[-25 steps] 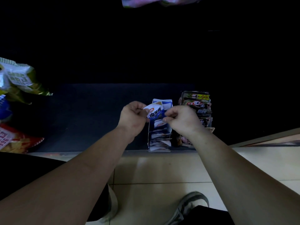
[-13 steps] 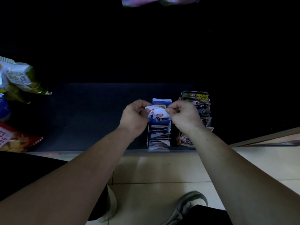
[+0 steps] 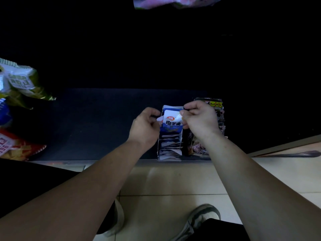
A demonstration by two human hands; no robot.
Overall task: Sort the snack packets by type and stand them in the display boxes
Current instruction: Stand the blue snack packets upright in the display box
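A blue and white snack packet (image 3: 172,123) stands upright over the far end of a narrow blue and white display box (image 3: 169,152). My left hand (image 3: 145,126) pinches its left edge and my right hand (image 3: 199,122) pinches its top right corner. Several packets of the same kind stand in a row in that box, nearer to me. Just to the right is a dark display box (image 3: 198,148) of dark packets with yellow and red print, partly hidden by my right hand and wrist.
Both boxes stand on a dark shelf (image 3: 97,122) low above a tiled floor (image 3: 173,180). Big crisp bags, green (image 3: 20,82) and orange (image 3: 15,146), lie at the left edge. A pink bag (image 3: 173,1) hangs at the top. My shoes (image 3: 201,218) are below.
Both hands carried the blue and white packet away from me toward the far end of its box, and the packet turned from tilted to upright with its front facing me.
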